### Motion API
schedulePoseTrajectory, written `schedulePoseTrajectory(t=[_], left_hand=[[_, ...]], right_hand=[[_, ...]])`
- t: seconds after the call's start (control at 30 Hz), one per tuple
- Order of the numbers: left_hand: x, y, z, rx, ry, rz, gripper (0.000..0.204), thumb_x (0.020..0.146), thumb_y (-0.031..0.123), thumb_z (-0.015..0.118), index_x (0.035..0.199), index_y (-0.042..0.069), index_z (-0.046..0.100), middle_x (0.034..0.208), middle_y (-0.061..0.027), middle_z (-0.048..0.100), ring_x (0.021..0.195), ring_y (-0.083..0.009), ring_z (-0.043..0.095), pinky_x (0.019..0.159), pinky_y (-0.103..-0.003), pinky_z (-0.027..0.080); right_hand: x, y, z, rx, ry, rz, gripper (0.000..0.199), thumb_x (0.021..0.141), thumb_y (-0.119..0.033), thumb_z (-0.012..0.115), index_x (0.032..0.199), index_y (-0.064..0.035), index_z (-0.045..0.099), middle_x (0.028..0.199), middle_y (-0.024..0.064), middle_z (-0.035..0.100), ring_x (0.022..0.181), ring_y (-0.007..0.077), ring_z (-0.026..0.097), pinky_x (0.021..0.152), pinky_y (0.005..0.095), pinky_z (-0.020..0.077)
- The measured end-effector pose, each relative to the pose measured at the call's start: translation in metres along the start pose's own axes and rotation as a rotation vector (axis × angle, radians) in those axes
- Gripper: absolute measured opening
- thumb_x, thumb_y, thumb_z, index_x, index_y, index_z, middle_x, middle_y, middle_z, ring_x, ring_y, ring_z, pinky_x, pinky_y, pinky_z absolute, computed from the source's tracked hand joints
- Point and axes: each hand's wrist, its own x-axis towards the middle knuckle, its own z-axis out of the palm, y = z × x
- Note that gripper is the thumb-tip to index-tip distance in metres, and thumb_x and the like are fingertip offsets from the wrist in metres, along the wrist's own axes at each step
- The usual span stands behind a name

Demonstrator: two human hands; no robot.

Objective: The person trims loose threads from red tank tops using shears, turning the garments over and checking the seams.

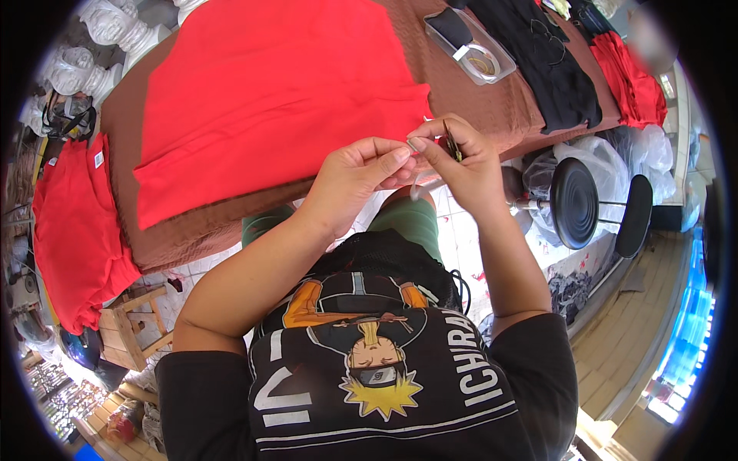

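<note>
A small dark tool (452,144) was gripped in the right hand (461,165). A thin pale thread (419,184) was pinched by the left hand (360,173), fingers closed. Both were held above the red garment (269,92) on the counter (500,107).

small dark item (452,144) in right hand (461,165) too small to tell, thread barely visible

- Red garment (269,100), spread flat: matt woven cloth, smooth, barely a crease.
- Table cover (492,104) beneath it: brown cloth, matt, faintly textured.
- Tray (503,58) at the far side: clear glossy plastic, catching light.
- Black garments (561,69) far right: soft matt cloth, rumpled.
- Stool seat (575,201) on the right: black, smooth, slightly shiny.
- Small stool (134,326) near left: bare pale wood, rough.
- Bags (607,154) behind the seat: thin translucent plastic, crinkled.
</note>
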Motion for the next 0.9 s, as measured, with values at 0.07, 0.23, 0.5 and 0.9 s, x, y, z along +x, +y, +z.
schedulePoseTrajectory(t=[0.07,0.23,0.5,0.9], left_hand=[[0.001,-0.008,-0.006,-0.109,-0.032,-0.082,0.025,0.092,0.026,0.056,0.106,0.005,0.059,0.097,-0.0003,0.063,0.089,-0.0070,0.057,0.082,-0.023,0.046],[-0.002,-0.008,-0.003,-0.321,-0.111,-0.164,0.026,0.094,0.028,0.052,0.110,0.008,0.056,0.099,0.0013,0.059,0.094,-0.0069,0.055,0.083,-0.024,0.046],[-0.009,-0.004,-0.004,-0.328,-0.128,-0.176,0.022,0.094,0.033,0.052,0.102,0.014,0.058,0.093,0.0033,0.058,0.089,-0.0070,0.053,0.080,-0.026,0.044],[-0.011,0.002,0.010,-0.180,0.015,-0.265,0.024,0.091,0.030,0.055,0.106,0.013,0.061,0.100,0.0039,0.060,0.098,-0.0069,0.052,0.086,-0.026,0.036]], right_hand=[[-0.011,-0.006,0.008,-0.109,0.045,-0.051,0.010,0.080,-0.002,0.066,0.090,-0.0018,0.067,0.078,0.0011,0.056,0.057,0.0035,0.049,0.050,0.0189,0.0424],[-0.022,0.000,0.023,-0.170,0.138,-0.268,0.011,0.078,-0.001,0.068,0.089,-0.0027,0.068,0.073,0.0009,0.057,0.061,0.0052,0.051,0.052,0.0200,0.0398],[-0.023,-0.004,0.019,-0.059,0.103,-0.197,0.019,0.076,0.002,0.068,0.094,-0.0043,0.069,0.078,0.0031,0.059,0.068,0.0078,0.057,0.057,0.0209,0.0455],[-0.029,-0.001,0.006,-0.495,0.112,-0.371,0.043,0.060,0.009,0.067,0.099,-0.0094,0.068,0.081,0.0049,0.061,0.064,0.0177,0.062,0.055,0.0266,0.0498]])
